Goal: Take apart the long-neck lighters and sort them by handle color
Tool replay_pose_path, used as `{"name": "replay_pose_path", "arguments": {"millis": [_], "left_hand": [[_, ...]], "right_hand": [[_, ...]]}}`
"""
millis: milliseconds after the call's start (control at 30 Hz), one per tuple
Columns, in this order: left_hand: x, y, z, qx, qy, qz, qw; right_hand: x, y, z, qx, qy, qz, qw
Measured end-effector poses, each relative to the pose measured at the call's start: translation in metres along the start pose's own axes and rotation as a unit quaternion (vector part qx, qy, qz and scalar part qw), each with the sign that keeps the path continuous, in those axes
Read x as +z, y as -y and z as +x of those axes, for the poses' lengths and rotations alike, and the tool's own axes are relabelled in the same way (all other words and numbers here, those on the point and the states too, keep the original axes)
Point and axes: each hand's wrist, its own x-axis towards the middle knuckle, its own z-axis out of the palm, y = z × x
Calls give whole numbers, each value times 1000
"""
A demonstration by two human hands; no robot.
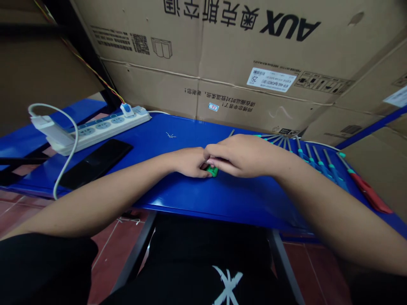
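Observation:
My left hand (192,162) rests low over the blue tabletop, its fingers closed around a small green piece (212,170) that shows only in part. Right beside it, my right hand (246,154) bends over the same spot with thumb and fingers pinched together. What the right fingertips hold, if anything, is hidden. Behind the right hand, the end of a thin grey rod (231,133) sticks out; its other end is covered by the hand.
Several grey rods with teal collars and blue parts (332,169) lie fanned at right, beside a red one (365,190). At left are a black phone (97,163), a power strip (103,126) and a white cable (76,137). A large cardboard box (178,80) stands behind.

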Motion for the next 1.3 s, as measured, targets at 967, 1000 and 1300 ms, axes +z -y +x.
{"name": "replay_pose_path", "arguments": {"millis": [967, 1000, 1300], "left_hand": [[-35, -14, -4, -29, -36, 37, 998], [-35, -12, -3, -26, -36, 43, 998], [-25, -8, -1, 25, -18, 46, 998]], "right_hand": [[59, 29, -42, 129, 40, 87, 987], [63, 29, -48, 152, 53, 102, 982], [70, 38, -64, 153, 19, 191, 969]]}}
